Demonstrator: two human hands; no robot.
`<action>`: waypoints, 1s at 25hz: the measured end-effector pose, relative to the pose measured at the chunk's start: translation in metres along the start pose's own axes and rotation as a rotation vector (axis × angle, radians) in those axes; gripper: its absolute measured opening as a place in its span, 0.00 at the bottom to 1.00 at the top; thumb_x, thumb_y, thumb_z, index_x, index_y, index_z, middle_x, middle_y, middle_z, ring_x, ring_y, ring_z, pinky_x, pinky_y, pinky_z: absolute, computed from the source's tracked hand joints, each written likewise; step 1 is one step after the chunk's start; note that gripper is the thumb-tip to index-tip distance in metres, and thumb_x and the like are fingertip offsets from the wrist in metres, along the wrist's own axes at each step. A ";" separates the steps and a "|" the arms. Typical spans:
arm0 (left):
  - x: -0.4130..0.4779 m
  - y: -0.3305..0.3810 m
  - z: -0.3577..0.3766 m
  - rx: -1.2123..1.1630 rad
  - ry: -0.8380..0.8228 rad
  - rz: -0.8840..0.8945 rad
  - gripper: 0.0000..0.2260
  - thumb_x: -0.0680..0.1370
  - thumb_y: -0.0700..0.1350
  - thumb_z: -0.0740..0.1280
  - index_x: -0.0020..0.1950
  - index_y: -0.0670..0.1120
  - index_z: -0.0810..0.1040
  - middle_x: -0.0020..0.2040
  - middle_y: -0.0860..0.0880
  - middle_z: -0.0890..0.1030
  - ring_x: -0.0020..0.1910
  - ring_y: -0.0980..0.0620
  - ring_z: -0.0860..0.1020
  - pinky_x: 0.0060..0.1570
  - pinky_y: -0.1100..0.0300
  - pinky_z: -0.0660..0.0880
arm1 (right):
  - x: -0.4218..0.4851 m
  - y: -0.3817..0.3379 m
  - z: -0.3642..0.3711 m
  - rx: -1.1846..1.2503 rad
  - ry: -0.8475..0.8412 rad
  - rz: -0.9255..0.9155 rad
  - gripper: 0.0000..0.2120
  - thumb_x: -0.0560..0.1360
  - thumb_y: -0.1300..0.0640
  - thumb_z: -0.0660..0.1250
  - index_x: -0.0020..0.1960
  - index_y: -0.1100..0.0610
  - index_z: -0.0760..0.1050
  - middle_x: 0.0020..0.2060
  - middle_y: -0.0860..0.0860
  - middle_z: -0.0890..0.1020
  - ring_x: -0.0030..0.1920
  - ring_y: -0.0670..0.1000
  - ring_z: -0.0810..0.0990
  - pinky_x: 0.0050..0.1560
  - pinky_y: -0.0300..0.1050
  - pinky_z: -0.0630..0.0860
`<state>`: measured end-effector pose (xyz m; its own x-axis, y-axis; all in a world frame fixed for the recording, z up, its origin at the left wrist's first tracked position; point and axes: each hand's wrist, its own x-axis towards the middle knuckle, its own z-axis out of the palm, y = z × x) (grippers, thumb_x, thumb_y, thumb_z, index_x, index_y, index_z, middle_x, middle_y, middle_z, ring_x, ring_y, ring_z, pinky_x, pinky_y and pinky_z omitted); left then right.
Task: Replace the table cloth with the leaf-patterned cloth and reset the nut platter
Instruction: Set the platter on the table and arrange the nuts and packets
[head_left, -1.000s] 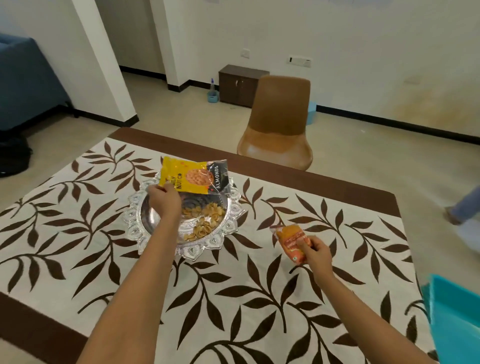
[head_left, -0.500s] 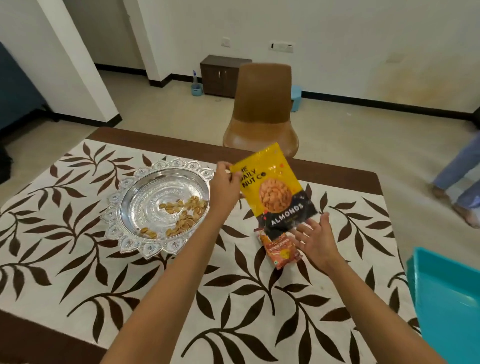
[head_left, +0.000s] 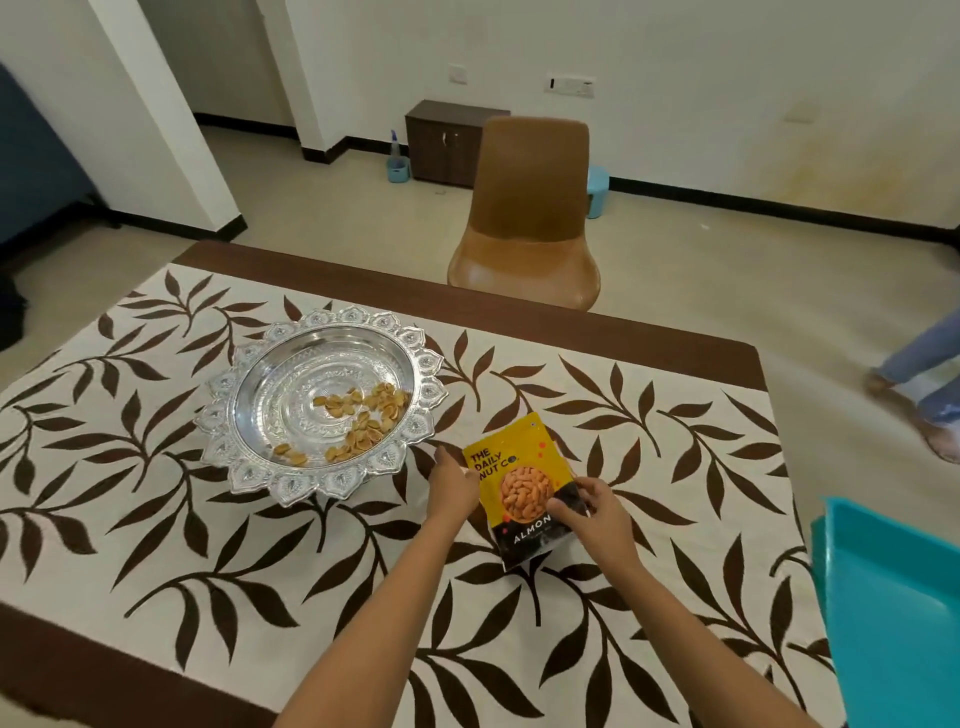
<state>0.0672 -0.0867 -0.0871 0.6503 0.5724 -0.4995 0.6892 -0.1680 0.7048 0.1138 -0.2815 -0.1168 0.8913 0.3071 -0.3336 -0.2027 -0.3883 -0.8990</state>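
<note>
- Now that the leaf cloth (head_left: 156, 519) covers the table, the silver platter (head_left: 228, 441) sits on it at the left, with some nuts (head_left: 363, 421) inside.
- My left hand (head_left: 457, 483) has left the platter. Its fingers curl on the left edge of the almond bag (head_left: 519, 483).
- The bag was up in the air. Now it is low, just right of the platter.
- My right hand (head_left: 597, 514) dropped the little orange packet and pinches the bag's right side.
- I think this bag's pouring is done.
</note>
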 end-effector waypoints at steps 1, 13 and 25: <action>-0.001 0.000 -0.006 0.024 -0.003 0.015 0.28 0.80 0.42 0.61 0.76 0.38 0.53 0.72 0.38 0.65 0.70 0.41 0.67 0.63 0.52 0.68 | -0.002 -0.005 0.003 -0.101 0.079 -0.053 0.21 0.70 0.46 0.73 0.58 0.51 0.71 0.52 0.49 0.78 0.54 0.49 0.77 0.50 0.43 0.77; -0.041 0.015 -0.167 -0.216 0.739 0.418 0.11 0.81 0.46 0.59 0.62 0.44 0.71 0.58 0.46 0.76 0.56 0.52 0.75 0.56 0.54 0.75 | 0.027 -0.172 0.122 -0.426 -0.070 -0.882 0.14 0.79 0.64 0.57 0.63 0.63 0.72 0.57 0.56 0.74 0.58 0.50 0.73 0.57 0.33 0.67; 0.004 -0.002 -0.164 0.473 0.271 -0.133 0.27 0.76 0.36 0.65 0.71 0.37 0.58 0.70 0.37 0.61 0.68 0.38 0.64 0.65 0.49 0.67 | 0.049 -0.184 0.223 -1.412 -0.277 -0.599 0.16 0.77 0.63 0.59 0.65 0.63 0.66 0.62 0.57 0.71 0.63 0.57 0.69 0.61 0.48 0.69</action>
<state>0.0163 0.0482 -0.0078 0.4855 0.7884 -0.3777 0.8686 -0.3860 0.3108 0.1047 -0.0012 -0.0306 0.5671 0.7937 -0.2201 0.8158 -0.5780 0.0179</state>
